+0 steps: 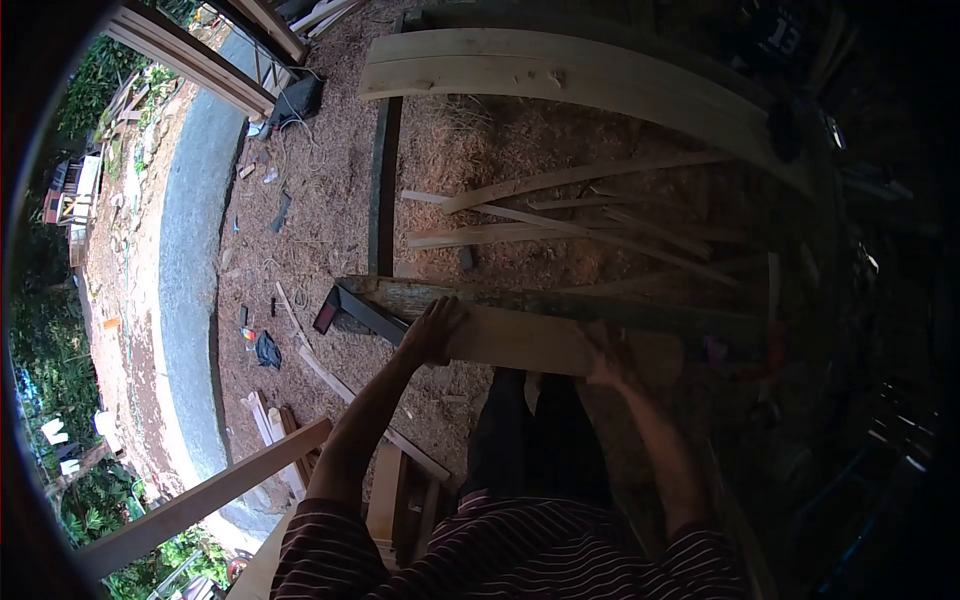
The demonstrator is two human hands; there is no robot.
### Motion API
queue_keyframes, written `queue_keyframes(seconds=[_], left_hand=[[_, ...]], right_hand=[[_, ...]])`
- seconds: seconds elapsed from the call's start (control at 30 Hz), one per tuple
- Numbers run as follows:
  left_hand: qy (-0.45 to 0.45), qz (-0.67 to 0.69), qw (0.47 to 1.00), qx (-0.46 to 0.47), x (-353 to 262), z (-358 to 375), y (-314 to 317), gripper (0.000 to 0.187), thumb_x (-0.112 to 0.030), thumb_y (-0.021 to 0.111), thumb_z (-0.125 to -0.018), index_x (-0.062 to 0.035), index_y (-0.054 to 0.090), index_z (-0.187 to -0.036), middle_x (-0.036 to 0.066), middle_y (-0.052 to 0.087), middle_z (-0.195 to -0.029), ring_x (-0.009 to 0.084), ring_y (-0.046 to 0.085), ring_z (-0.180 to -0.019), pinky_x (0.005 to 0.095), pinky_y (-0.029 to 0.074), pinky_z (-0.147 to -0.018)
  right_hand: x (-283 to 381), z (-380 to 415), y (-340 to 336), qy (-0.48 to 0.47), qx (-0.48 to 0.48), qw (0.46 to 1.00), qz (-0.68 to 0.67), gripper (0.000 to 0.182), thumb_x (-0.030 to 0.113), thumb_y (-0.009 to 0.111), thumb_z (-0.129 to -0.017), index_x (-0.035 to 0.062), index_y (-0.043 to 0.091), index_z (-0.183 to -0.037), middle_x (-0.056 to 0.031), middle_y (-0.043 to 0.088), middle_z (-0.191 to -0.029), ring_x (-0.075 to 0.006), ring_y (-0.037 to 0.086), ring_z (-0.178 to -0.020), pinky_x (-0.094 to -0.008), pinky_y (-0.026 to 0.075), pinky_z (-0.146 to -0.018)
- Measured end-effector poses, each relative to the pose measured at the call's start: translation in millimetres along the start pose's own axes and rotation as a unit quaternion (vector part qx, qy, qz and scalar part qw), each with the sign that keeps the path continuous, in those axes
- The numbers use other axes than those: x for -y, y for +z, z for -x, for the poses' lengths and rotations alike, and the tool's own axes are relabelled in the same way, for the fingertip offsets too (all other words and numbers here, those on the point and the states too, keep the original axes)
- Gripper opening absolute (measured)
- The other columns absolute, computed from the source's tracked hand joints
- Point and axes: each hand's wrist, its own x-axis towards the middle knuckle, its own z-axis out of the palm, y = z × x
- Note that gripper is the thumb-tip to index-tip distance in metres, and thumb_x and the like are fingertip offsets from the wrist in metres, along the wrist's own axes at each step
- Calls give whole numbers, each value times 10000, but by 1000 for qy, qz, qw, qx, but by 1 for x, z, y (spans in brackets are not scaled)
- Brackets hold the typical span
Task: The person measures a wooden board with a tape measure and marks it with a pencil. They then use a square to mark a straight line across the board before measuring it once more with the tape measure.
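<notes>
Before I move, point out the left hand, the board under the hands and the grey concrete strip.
Left hand (435, 332): head view, back of the hand.
Board under both hands (522, 342): head view, face between them.
Grey concrete strip (190, 250): head view, top surface.

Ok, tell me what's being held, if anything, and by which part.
The pale board: left hand at its left end, right hand farther along its near edge. Gripped or just steadied, I can't tell.

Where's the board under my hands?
The board is near the head view's centre, along the rough beam, left hand at its left end, right hand farther right.
</notes>
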Motion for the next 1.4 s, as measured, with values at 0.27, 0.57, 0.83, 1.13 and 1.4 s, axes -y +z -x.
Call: queue_keyframes(seconds=[0.27,0.57,0.83,1.13,1.4], left_hand=[[-63,-93,993,26,5,-13,-1,1005,-398,810,-586,-144,318,-1423,230,259,-1465,369,250,-1365,472,220,-1131],[-93,-32,994,-45,3,-6,13,952,-317,806,-627,-168,314,-1428,189,196,-1509,327,171,-1413,490,205,-1137],[-102,-39,993,-33,3,-14,11,958,-247,805,-636,-191,288,-1440,165,180,-1521,325,145,-1420,508,217,-1128],[-116,38,992,-45,0,-13,7,931,-146,810,-612,-152,332,-1411,157,170,-1523,325,117,-1427,511,238,-1123],[-117,8,991,-69,-5,-11,15,908,-75,787,-623,-107,330,-1407,170,108,-1535,337,82,-1430,525,215,-1128]], right_hand=[[0,-30,-11,33,-53,998,-3,1072,139,751,-631,320,128,-1485,-282,116,-1491,-422,146,-1395,-591,157,-1115],[2,-41,-6,58,-102,993,11,1057,67,737,-654,335,133,-1479,-267,155,-1488,-420,178,-1385,-564,193,-1104],[6,-40,1,77,-105,991,19,1086,97,762,-640,349,117,-1476,-270,186,-1473,-420,182,-1383,-549,169,-1113],[4,-39,8,80,-117,990,-16,1082,73,764,-633,343,141,-1476,-266,189,-1474,-430,179,-1382,-556,202,-1109],[14,-29,16,87,-188,977,-57,823,-8,566,-784,310,240,-1469,-183,119,-1533,-400,174,-1394,-486,231,-1126]])
